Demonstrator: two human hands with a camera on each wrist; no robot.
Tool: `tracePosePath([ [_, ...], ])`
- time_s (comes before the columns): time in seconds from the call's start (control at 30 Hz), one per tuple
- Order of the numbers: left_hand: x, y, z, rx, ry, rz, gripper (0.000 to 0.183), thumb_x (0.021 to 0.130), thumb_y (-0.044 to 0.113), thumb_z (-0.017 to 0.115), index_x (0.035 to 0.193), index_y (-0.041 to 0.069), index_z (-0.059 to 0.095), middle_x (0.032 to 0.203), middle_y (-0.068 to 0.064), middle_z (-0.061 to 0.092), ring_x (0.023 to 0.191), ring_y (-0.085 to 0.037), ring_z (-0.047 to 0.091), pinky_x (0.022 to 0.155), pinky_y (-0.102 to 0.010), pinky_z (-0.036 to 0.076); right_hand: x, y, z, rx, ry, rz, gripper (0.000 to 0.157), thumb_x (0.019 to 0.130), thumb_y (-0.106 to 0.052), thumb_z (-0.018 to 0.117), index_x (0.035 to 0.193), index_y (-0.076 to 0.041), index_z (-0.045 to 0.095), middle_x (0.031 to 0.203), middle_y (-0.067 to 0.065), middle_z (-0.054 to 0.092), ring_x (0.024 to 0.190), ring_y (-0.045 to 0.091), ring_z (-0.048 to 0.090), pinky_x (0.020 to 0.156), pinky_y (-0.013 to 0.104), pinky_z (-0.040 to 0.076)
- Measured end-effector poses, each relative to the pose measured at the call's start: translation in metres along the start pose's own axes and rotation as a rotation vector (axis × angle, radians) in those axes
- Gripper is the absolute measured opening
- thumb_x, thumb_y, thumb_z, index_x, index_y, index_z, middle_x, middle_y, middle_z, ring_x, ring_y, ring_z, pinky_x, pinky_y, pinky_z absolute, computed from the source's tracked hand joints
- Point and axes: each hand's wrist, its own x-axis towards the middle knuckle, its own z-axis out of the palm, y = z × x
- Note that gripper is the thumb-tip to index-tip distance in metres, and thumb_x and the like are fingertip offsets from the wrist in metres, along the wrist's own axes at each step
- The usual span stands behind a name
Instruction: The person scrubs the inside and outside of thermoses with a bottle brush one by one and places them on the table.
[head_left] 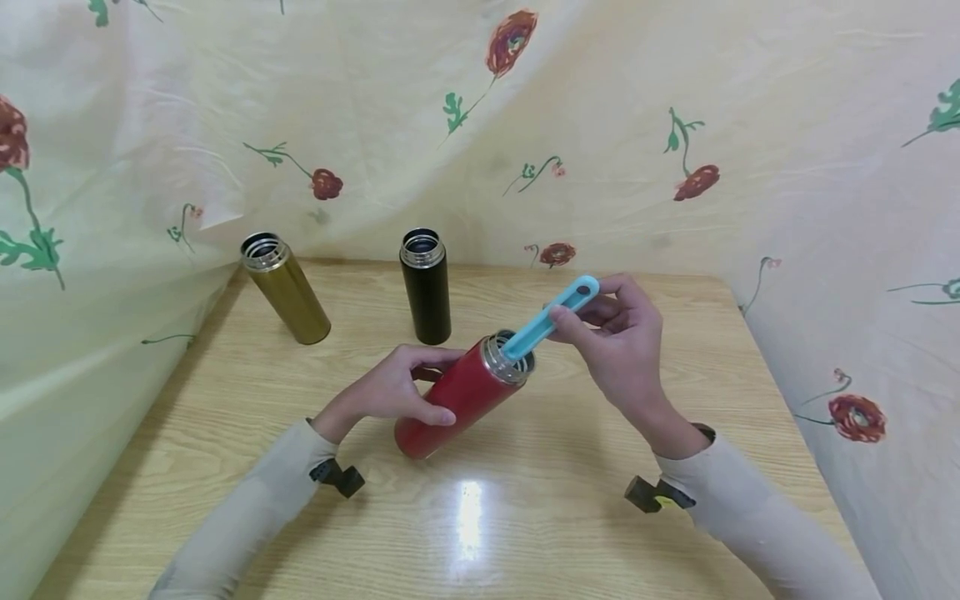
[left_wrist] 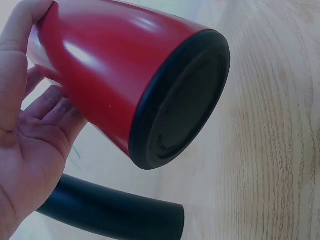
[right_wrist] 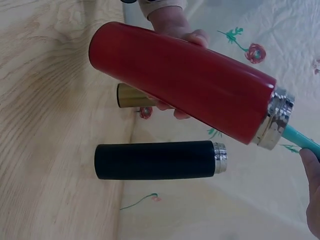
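Note:
A red thermos flask (head_left: pixel 474 390) with a bare steel neck is held tilted above the table, its mouth up and to the right. My left hand (head_left: pixel 392 387) grips it round the body. In the left wrist view its dark base (left_wrist: pixel 185 100) is lifted off the tabletop. My right hand (head_left: pixel 624 350) pinches a light-blue handle (head_left: pixel 542 323) with a hole at its upper end, between thumb and fingers. The handle slants down into the flask's mouth. Whatever is at its lower end is hidden inside the flask.
Behind the hands, a black flask (head_left: pixel 427 292) stands upright on the wooden table (head_left: pixel 360 533), and a gold flask (head_left: pixel 292 300) stands farther left. Both have no lid. A flower-patterned cloth (head_left: pixel 420 100) hangs behind the table and along its sides.

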Motion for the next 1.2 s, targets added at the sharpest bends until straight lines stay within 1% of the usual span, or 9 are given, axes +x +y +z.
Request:
tracePosePath([
  [0.13, 0.0, 0.0, 0.0, 0.005, -0.004, -0.008, 0.074, 0.08, 0.025, 0.086, 0.146, 0.01, 0.056, 0.132, -0.003, 0.067, 0.117, -0.021, 0.064, 0.095, -0.041, 0.057, -0.002, 0.001, 0.001, -0.016, 0.007, 0.018, 0.024, 0.085, 0.016, 0.07, 0.103, 0.014, 0.054, 0.089, 0.009, 0.076, 0.077, 0.019, 0.076, 0.064, 0.038, 0.062],
  [0.3, 0.0, 0.002, 0.0, -0.004, -0.007, -0.02, 0.074, 0.081, 0.026, 0.086, 0.146, 0.009, 0.056, 0.131, -0.003, 0.068, 0.116, -0.021, 0.065, 0.095, -0.042, 0.057, -0.002, 0.003, 0.001, -0.043, 0.007, 0.023, 0.024, 0.086, 0.015, 0.07, 0.104, 0.012, 0.055, 0.089, 0.009, 0.076, 0.077, 0.019, 0.076, 0.064, 0.039, 0.062],
  [0.53, 0.0, 0.004, 0.002, -0.037, -0.008, -0.024, 0.075, 0.081, 0.024, 0.086, 0.146, 0.007, 0.055, 0.13, -0.006, 0.069, 0.114, -0.021, 0.066, 0.095, -0.053, 0.055, -0.001, 0.001, -0.001, -0.002, 0.006, 0.025, 0.021, 0.087, 0.015, 0.069, 0.103, 0.011, 0.057, 0.091, 0.012, 0.076, 0.077, 0.019, 0.076, 0.065, 0.036, 0.062],
  [0.7, -0.001, 0.006, 0.002, -0.05, -0.006, -0.042, 0.076, 0.08, 0.023, 0.087, 0.147, 0.007, 0.055, 0.13, -0.007, 0.068, 0.113, -0.023, 0.067, 0.095, -0.056, 0.054, 0.0, 0.0, -0.002, -0.026, 0.006, 0.034, 0.022, 0.087, 0.014, 0.07, 0.104, 0.006, 0.059, 0.091, 0.01, 0.076, 0.077, 0.02, 0.076, 0.065, 0.038, 0.062],
  [0.8, -0.002, 0.006, 0.002, -0.036, -0.005, -0.047, 0.076, 0.081, 0.023, 0.086, 0.147, 0.006, 0.054, 0.13, -0.007, 0.069, 0.113, -0.022, 0.068, 0.095, -0.053, 0.055, 0.001, -0.001, -0.003, -0.033, 0.016, 0.023, 0.022, 0.086, 0.014, 0.071, 0.104, 0.004, 0.06, 0.09, 0.01, 0.076, 0.076, 0.019, 0.076, 0.065, 0.039, 0.062],
  [0.87, -0.003, 0.005, 0.001, -0.024, -0.003, -0.052, 0.076, 0.08, 0.022, 0.086, 0.147, 0.006, 0.054, 0.129, -0.007, 0.069, 0.113, -0.021, 0.068, 0.095, -0.049, 0.056, 0.003, -0.003, -0.004, -0.011, 0.023, 0.012, 0.022, 0.086, 0.014, 0.071, 0.103, 0.007, 0.059, 0.089, 0.011, 0.076, 0.075, 0.02, 0.076, 0.065, 0.038, 0.062],
  [1.0, -0.004, 0.002, 0.001, -0.021, -0.003, -0.059, 0.076, 0.08, 0.02, 0.087, 0.147, 0.004, 0.054, 0.127, -0.007, 0.071, 0.112, -0.02, 0.069, 0.095, -0.049, 0.056, 0.006, -0.008, -0.006, 0.01, 0.036, 0.001, 0.022, 0.086, 0.013, 0.071, 0.102, 0.01, 0.058, 0.088, 0.014, 0.076, 0.073, 0.02, 0.076, 0.065, 0.038, 0.062],
  [1.1, -0.006, -0.001, 0.001, -0.019, -0.004, -0.057, 0.076, 0.079, 0.021, 0.087, 0.146, 0.004, 0.055, 0.126, -0.007, 0.071, 0.112, -0.019, 0.07, 0.095, -0.051, 0.056, 0.008, -0.012, -0.007, 0.012, 0.044, 0.002, 0.022, 0.086, 0.013, 0.071, 0.103, 0.009, 0.059, 0.087, 0.014, 0.076, 0.072, 0.02, 0.076, 0.065, 0.038, 0.062],
  [1.2, -0.007, -0.002, 0.0, -0.012, -0.002, -0.057, 0.076, 0.079, 0.021, 0.088, 0.145, 0.004, 0.056, 0.126, -0.006, 0.072, 0.111, -0.019, 0.07, 0.094, -0.049, 0.057, 0.01, -0.016, -0.009, 0.031, 0.053, -0.004, 0.022, 0.085, 0.014, 0.071, 0.103, 0.008, 0.059, 0.086, 0.015, 0.076, 0.071, 0.021, 0.076, 0.065, 0.038, 0.062],
])
